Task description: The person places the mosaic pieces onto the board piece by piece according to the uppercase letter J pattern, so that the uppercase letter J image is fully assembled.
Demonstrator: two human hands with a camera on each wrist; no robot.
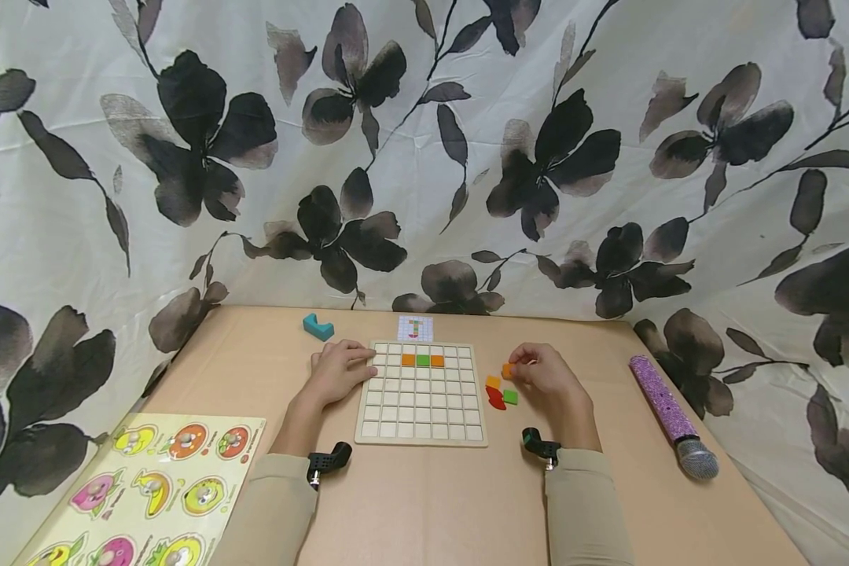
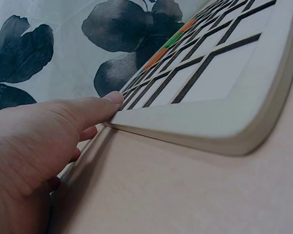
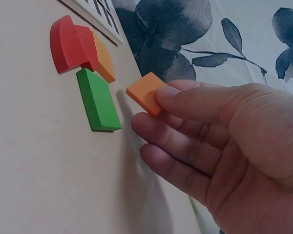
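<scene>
Grid board (image 1: 421, 413) — left hand (image 1: 338, 373) at its edge, thumb straight
Right hand (image 1: 548, 371) pinches an orange tile (image 3: 144, 90) right of the board — a light grip by the edges and a level face would likely serve best, the left hand bracing the board against sliding.

A pale square board (image 1: 422, 413), ruled into a grid of cells, lies flat, its left edge touched by the left hand (image 1: 339, 373), with an orange, green and orange tile trio (image 1: 423, 360) side by side in its second row from the far edge. The right hand (image 1: 543, 369) pinches a small square orange tile (image 3: 142, 92), tilted above the table, near a loose green tile (image 3: 98, 101), red pieces (image 3: 68, 46) with a curved outer edge, and another orange tile (image 1: 493, 382), clustered just beside the board's right edge.
</scene>
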